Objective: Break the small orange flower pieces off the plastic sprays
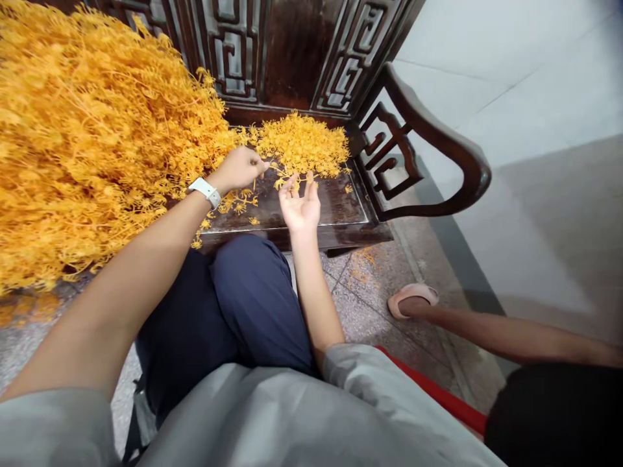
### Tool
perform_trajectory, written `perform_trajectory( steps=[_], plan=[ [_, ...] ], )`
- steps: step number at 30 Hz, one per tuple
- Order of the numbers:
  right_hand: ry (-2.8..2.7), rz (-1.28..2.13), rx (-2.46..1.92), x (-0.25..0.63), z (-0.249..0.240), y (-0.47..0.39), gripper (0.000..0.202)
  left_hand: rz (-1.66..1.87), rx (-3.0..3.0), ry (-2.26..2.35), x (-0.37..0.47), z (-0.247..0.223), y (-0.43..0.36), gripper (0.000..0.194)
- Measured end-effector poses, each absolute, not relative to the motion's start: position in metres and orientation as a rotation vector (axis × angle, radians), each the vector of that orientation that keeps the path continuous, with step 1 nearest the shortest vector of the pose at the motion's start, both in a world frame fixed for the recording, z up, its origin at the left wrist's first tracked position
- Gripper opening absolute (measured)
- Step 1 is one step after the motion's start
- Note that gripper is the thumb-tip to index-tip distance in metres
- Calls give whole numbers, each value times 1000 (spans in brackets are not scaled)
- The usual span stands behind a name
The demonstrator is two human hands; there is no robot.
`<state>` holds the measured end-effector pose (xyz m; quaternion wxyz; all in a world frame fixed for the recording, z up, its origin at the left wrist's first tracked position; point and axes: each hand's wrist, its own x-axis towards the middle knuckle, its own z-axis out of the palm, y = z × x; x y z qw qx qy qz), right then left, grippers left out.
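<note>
My left hand (242, 170), with a pale watch band (205, 192) at the wrist, is closed in a pinch on the stem of a yellow plastic-looking flower sprig (282, 174). To its right, my right hand (300, 206) is turned palm up, thumb and fingers apart and slightly bent. Its fingertips reach up to the sprig's branching heads and seem to touch them. Just beyond both hands lies a small heap of loose yellow flower heads (304, 144) on the dark wooden bench seat (331, 211). A far larger pile of orange-yellow sprigs (92, 130) fills the left side.
Carved lattice panels form the bench back (294, 52), and a curved wooden armrest (438, 139) bounds the right end. Orange scraps (363, 266) litter the tiled floor. Another person's leg and pinkish shoe (413, 297) are at the right, near a white wall (535, 162).
</note>
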<state>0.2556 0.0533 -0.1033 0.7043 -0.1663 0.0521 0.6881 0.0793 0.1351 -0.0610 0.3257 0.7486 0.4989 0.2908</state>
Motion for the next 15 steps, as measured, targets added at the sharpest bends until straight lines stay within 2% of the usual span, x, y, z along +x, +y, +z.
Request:
perform_trajectory(
  steps=[15],
  plan=[
    [10,1385,-604,271,-122,59,13,773,1953,1288,73,-73,143,32]
  ],
)
